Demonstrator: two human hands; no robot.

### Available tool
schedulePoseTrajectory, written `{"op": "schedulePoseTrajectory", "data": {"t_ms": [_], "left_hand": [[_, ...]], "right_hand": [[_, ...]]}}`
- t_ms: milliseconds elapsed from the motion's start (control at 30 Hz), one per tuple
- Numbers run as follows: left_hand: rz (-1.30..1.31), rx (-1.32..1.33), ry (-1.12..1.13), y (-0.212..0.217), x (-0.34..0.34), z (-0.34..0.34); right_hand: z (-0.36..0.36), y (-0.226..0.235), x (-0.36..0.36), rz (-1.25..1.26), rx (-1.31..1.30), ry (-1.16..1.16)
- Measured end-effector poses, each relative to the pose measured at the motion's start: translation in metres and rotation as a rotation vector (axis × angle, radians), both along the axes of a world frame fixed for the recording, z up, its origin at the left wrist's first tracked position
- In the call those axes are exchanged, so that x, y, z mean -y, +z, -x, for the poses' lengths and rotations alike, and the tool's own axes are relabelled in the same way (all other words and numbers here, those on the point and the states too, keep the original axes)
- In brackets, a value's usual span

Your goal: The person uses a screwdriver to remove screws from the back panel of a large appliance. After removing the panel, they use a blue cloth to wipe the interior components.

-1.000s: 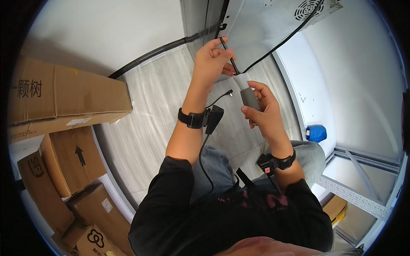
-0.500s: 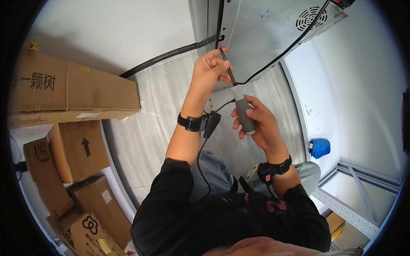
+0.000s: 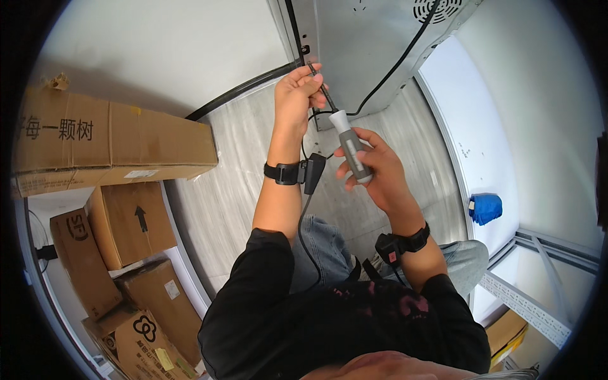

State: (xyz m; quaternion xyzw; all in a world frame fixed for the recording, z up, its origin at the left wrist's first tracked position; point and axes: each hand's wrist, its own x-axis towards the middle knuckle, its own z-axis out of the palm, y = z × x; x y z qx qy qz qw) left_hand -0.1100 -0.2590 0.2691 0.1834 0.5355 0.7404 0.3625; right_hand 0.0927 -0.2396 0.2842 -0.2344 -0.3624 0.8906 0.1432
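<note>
A screwdriver (image 3: 354, 151) with a grey and white handle and a dark shaft is held between my hands, its tip slanting up and left. My right hand (image 3: 378, 166) is closed round the handle. Near the tip, the fingers of my left hand (image 3: 299, 93) pinch the shaft. Just beyond the tip stands a grey metal panel (image 3: 354, 60) with a round vent and small holes along its left edge. A black cable (image 3: 398, 65) runs down across the panel and passes behind the screwdriver.
Several cardboard boxes (image 3: 161, 140) are stacked on the left. A blue folded cloth or bag (image 3: 486, 208) lies on the white ledge at right. A metal shelf frame (image 3: 525, 303) stands at lower right, with a box under it. Black wrist straps with cords sit on both my forearms.
The screwdriver and both my hands have shifted slightly left in view, with the handle now showing its label side. The panel and boxes have shifted too as my head turned.
</note>
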Motion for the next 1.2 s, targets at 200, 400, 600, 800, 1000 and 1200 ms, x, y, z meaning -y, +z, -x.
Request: {"op": "schedulePoseTrajectory", "data": {"t_ms": [200,400,600,800,1000,1200], "left_hand": [[0.068,-0.099,-0.006,0.010,0.001,-0.005],[0.083,-0.117,0.005,0.006,0.002,0.000],[0.088,-0.081,0.015,0.010,-0.001,-0.004],[0.129,-0.168,0.054,0.007,-0.003,-0.007],[0.095,-0.121,0.009,0.007,0.000,-0.003],[0.077,-0.082,-0.027,0.015,0.001,-0.005]], "right_hand": [[0.007,-0.011,0.018,-0.643,0.241,-0.135],[0.001,-0.002,0.002,0.191,-0.025,-0.007],[0.003,-0.009,0.012,-0.297,0.134,-0.166],[0.006,-0.012,0.011,-0.188,0.085,-0.179],[0.002,0.003,0.003,0.068,0.027,-0.041],[0.006,-0.012,0.008,-0.255,0.138,-0.107]]}}
